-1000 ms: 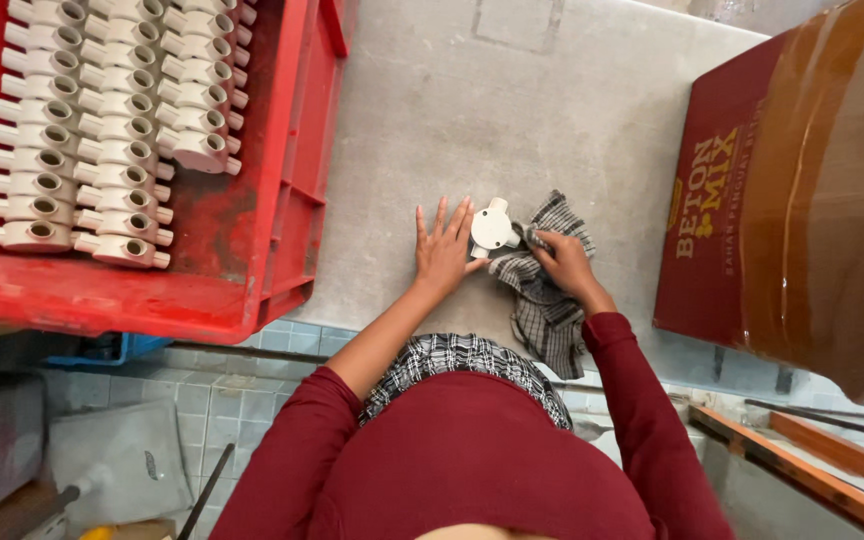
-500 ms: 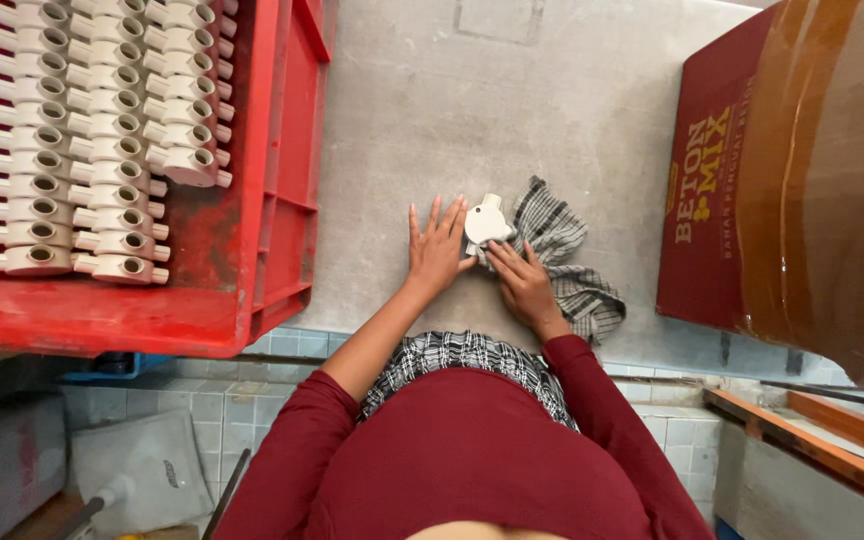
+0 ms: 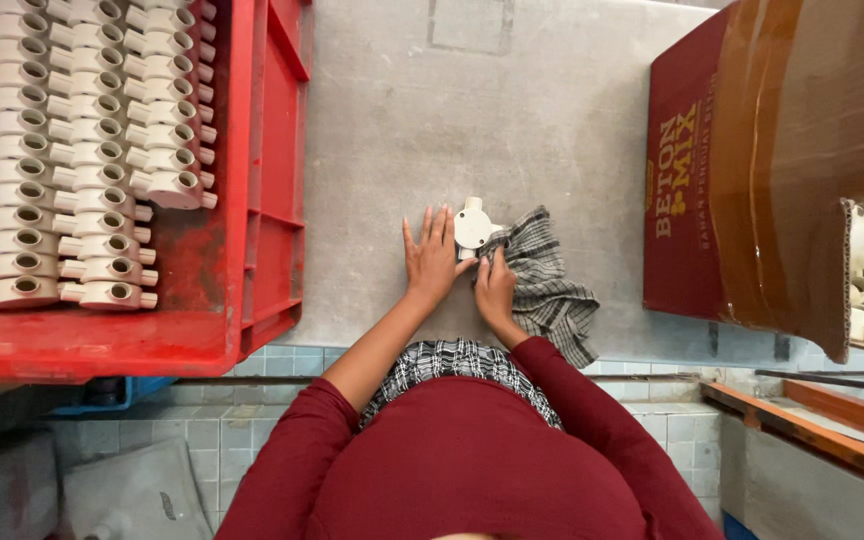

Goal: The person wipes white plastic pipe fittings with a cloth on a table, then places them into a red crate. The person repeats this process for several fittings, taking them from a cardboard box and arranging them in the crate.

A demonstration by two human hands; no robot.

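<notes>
Resting flat, left hand (image 3: 431,259) beside fitting (image 3: 473,227); right hand (image 3: 495,290) prob. on cloth (image 3: 548,282).

White round plastic junction box (image 3: 473,226) flat on grey table, beside crumpled checked cloth (image 3: 544,283)

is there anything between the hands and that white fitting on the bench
Nothing visible. The left hand lies flat beside the fitting, its thumb touching it; the right hand is just below it, on the checked cloth.

We are in a small factory packing area: a red plastic crate (image 3: 252,250) of rowed cream plastic conduit fittings (image 3: 82,150) sits on a grey concrete bench (image 3: 512,110) beside a brown cardboard carton (image 3: 782,170).
</notes>
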